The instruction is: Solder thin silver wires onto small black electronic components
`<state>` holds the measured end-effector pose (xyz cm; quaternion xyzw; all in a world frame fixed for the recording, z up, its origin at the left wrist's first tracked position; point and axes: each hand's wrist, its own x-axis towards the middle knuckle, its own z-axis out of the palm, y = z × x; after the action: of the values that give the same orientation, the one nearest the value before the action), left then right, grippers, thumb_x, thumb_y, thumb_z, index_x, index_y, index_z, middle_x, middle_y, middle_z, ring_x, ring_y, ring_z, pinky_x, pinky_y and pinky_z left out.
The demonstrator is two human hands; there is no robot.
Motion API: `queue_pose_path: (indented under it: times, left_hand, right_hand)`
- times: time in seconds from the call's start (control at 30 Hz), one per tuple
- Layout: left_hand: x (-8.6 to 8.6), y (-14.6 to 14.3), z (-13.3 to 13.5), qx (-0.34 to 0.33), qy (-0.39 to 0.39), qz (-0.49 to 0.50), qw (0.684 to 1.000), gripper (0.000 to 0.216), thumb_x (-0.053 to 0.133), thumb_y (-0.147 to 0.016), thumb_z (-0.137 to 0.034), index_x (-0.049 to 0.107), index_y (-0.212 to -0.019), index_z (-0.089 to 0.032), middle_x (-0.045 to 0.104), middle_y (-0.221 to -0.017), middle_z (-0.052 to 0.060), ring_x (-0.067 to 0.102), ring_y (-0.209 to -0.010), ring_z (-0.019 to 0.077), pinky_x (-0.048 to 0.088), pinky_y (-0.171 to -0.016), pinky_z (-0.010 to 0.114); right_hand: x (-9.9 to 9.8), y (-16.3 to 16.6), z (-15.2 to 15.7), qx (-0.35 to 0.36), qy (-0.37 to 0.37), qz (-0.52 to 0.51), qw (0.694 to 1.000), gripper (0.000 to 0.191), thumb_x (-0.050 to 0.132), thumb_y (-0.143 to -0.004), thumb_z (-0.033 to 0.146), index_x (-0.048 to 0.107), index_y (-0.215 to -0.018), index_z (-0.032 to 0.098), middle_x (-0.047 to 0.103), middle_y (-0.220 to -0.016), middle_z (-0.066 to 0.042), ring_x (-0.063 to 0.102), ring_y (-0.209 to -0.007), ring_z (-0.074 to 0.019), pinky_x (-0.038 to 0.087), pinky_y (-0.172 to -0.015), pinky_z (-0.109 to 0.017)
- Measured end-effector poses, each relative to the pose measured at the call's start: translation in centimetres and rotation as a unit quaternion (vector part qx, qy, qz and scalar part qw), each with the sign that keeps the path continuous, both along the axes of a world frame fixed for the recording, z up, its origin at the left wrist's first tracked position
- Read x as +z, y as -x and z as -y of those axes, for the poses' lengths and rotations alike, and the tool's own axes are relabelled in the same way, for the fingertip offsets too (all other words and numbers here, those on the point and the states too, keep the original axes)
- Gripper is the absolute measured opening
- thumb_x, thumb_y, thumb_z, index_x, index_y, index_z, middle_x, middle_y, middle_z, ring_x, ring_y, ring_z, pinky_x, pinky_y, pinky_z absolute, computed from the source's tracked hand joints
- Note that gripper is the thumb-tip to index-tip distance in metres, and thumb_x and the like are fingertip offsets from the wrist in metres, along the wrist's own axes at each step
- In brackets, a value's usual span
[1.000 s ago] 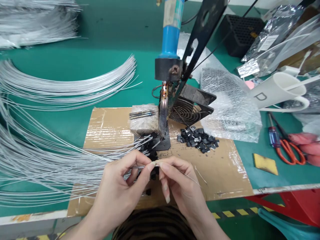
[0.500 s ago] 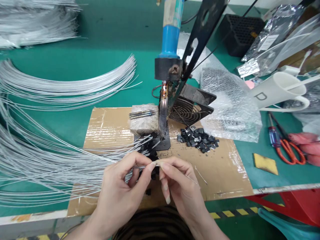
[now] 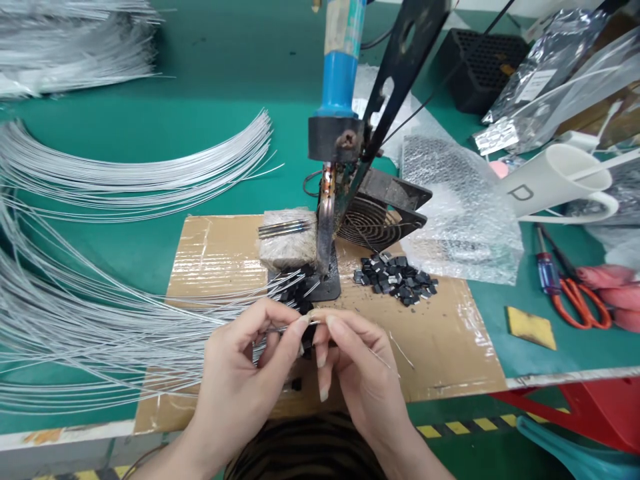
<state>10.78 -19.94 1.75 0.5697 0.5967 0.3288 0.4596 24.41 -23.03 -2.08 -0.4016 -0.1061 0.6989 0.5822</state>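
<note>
My left hand (image 3: 245, 373) and my right hand (image 3: 357, 367) meet over the cardboard sheet (image 3: 450, 340), fingertips pinched together on the end of a thin silver wire (image 3: 280, 328). That wire belongs to a fan of silver wires (image 3: 100, 320) spreading left across the bench. Small black parts (image 3: 300, 297) lie just beyond my fingers, partly hidden by them. Behind stands an upright soldering iron with a blue handle (image 3: 339, 73), its tip (image 3: 325, 233) pointing down at a black base.
A pile of black parts (image 3: 395, 277) lies right of the iron, beside a small fan (image 3: 380, 210) and bubble wrap (image 3: 460, 200). More wire bundles (image 3: 135, 170) curve at the left. Scissors (image 3: 580, 303), a screwdriver (image 3: 547, 270) and a yellow sponge (image 3: 531, 328) lie right.
Both hands have shifted slightly up and away from me, keeping the pinch on the wire end. My right fingers have curled in a little.
</note>
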Motion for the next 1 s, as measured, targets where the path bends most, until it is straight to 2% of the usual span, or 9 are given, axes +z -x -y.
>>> queue_pose_path:
  times: [0.27, 0.5, 0.7, 1.0]
  left_hand:
    - [-0.20, 0.09, -0.18, 0.009, -0.015, -0.011, 1.000, 0.016, 0.066, -0.093, -0.026, 0.071, -0.079, -0.020, 0.064, -0.066, -0.002, 0.052, -0.057, 0.0111, 0.038, -0.052, 0.024]
    - [-0.18, 0.13, 0.13, 0.018, -0.013, -0.021, 1.000, 0.011, 0.069, -0.092, -0.027, 0.072, -0.082, -0.023, 0.070, -0.069, -0.002, 0.060, -0.064, 0.0126, 0.042, -0.059, 0.025]
    - [-0.22, 0.20, 0.10, 0.008, -0.013, -0.020, 1.000, 0.012, 0.069, -0.092, -0.026, 0.073, -0.081, -0.022, 0.069, -0.068, -0.002, 0.057, -0.061, 0.0121, 0.042, -0.057, 0.025]
    - [-0.67, 0.69, 0.10, -0.019, -0.042, -0.014, 0.999, 0.014, 0.069, -0.094, -0.024, 0.076, -0.081, -0.024, 0.069, -0.070, -0.003, 0.058, -0.062, 0.0118, 0.044, -0.058, 0.024]
  right_hand:
    - [-0.13, -0.41, 0.20, 0.025, -0.014, 0.102, 0.994, 0.019, 0.083, -0.090, 0.037, 0.084, -0.091, 0.018, 0.071, -0.063, 0.001, 0.065, -0.045, -0.0107, 0.055, -0.044, -0.020]
    - [-0.53, -0.32, 0.47, 0.017, -0.028, 0.093, 0.995, 0.013, 0.082, -0.092, 0.033, 0.084, -0.091, 0.020, 0.071, -0.064, 0.002, 0.065, -0.045, -0.0094, 0.056, -0.045, -0.019]
    - [-0.38, -0.31, 0.41, 0.019, -0.033, 0.092, 0.995, 0.012, 0.081, -0.093, 0.032, 0.084, -0.091, 0.021, 0.072, -0.069, 0.002, 0.066, -0.047, -0.0081, 0.057, -0.047, -0.017]
    - [-0.37, -0.41, 0.23, 0.017, -0.035, 0.083, 0.996, 0.011, 0.083, -0.091, 0.031, 0.084, -0.087, 0.021, 0.070, -0.065, 0.003, 0.063, -0.044, -0.0065, 0.055, -0.045, -0.015]
